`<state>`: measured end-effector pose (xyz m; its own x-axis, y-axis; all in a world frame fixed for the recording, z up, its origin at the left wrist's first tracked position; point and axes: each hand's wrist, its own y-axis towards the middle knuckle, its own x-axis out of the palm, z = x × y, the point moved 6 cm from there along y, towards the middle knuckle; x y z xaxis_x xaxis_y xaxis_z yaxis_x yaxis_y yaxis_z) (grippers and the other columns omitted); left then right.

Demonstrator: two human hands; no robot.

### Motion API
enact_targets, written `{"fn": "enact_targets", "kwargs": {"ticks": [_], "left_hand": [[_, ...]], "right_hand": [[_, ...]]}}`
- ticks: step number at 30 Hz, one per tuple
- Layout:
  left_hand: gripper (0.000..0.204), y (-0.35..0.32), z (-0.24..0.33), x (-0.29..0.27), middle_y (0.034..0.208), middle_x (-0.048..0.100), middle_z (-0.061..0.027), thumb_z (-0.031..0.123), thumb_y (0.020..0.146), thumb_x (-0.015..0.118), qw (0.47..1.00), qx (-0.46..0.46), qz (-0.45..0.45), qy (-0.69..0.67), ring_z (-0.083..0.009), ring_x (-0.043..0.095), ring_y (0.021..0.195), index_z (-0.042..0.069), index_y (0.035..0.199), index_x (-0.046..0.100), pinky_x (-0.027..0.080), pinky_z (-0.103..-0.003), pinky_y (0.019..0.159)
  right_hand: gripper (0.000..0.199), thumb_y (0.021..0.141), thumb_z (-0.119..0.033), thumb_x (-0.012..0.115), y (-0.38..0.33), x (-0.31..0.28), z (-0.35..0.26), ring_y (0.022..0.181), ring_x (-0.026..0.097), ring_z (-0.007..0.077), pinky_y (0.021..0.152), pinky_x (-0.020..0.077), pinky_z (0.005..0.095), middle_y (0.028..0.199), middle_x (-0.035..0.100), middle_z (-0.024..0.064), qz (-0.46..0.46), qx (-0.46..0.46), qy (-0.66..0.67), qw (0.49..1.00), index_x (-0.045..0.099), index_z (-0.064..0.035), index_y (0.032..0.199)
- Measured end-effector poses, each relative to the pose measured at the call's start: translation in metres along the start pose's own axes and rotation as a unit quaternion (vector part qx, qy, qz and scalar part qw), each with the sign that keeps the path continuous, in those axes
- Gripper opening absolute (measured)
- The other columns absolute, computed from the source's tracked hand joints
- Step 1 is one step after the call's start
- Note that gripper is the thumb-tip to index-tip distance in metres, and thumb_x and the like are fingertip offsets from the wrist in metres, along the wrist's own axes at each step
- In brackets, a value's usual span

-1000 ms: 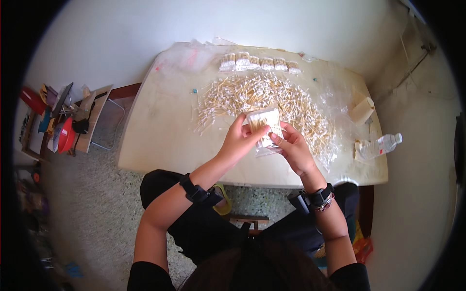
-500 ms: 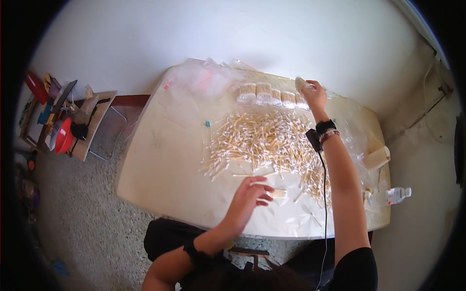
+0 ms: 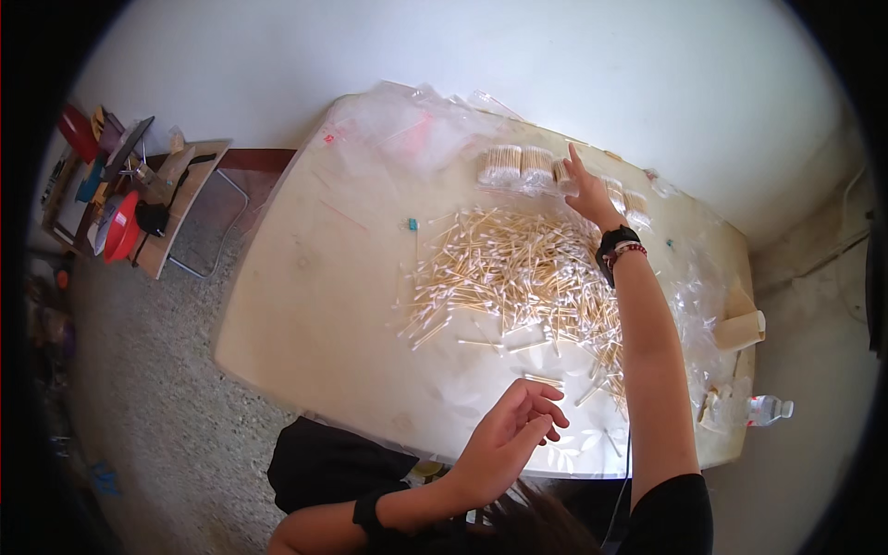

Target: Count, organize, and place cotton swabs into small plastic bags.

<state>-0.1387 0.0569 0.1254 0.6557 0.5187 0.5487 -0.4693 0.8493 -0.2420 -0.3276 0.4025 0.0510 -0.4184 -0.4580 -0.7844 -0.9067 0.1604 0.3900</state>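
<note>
A big loose pile of wooden cotton swabs (image 3: 518,277) covers the middle of a pale table (image 3: 324,296). Along the far edge lies a row of bagged swab bundles (image 3: 520,166). My right hand (image 3: 585,190) is stretched out over that row, fingers spread and resting on one of the bundles. My left hand (image 3: 513,435) hovers above the near edge of the table, fingers loosely curled and holding nothing. A few stray swabs (image 3: 541,379) lie just beyond it.
Clear plastic bags (image 3: 407,125) are heaped at the far left corner, with more plastic along the right side. A cardboard roll (image 3: 745,328) and a water bottle (image 3: 768,409) sit at the right end. A shelf with a red bowl (image 3: 120,227) stands left.
Both hands were together holding a packed bundle a second ago. The right hand then carried it out to the far row, and the left hand dropped back to the near edge.
</note>
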Motion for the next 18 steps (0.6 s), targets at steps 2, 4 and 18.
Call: {"fn": "enact_targets", "kwargs": {"ticks": [2,4,18], "left_hand": [[0.023,0.000,0.001,0.004,0.095,0.055,-0.0079,0.004,0.089,0.041,1.000,-0.005,-0.011,0.020,-0.0137,0.052,0.086,0.003,0.112,0.044,0.041,-0.028,0.078],[0.022,-0.001,0.001,0.006,0.095,0.055,-0.0075,0.004,0.089,0.041,1.000,0.002,-0.018,0.021,-0.0137,0.052,0.087,0.003,0.111,0.044,0.041,-0.028,0.078],[0.019,-0.006,-0.002,0.010,0.093,0.054,-0.0061,0.004,0.090,0.041,0.999,0.002,-0.040,0.002,-0.0119,0.051,0.086,0.004,0.108,0.047,0.041,-0.027,0.078]], "right_hand": [[0.075,0.072,0.000,0.058,0.000,-0.003,0.006,0.096,0.055,0.0396,0.083,0.0455,0.0431,0.111,0.057,0.0200,0.020,0.008,-0.015,1.000,0.026,-0.0151,0.138],[0.069,0.072,-0.002,0.059,0.007,-0.008,0.008,0.096,0.055,0.0403,0.083,0.0455,0.0432,0.110,0.058,0.0200,0.040,0.013,-0.026,0.999,0.031,-0.0131,0.135],[0.019,0.078,-0.013,0.059,-0.007,0.041,0.099,0.071,0.061,0.0238,0.056,0.0520,0.0329,0.084,0.060,0.0129,0.253,0.457,0.475,0.708,0.057,0.0014,0.090]]}}
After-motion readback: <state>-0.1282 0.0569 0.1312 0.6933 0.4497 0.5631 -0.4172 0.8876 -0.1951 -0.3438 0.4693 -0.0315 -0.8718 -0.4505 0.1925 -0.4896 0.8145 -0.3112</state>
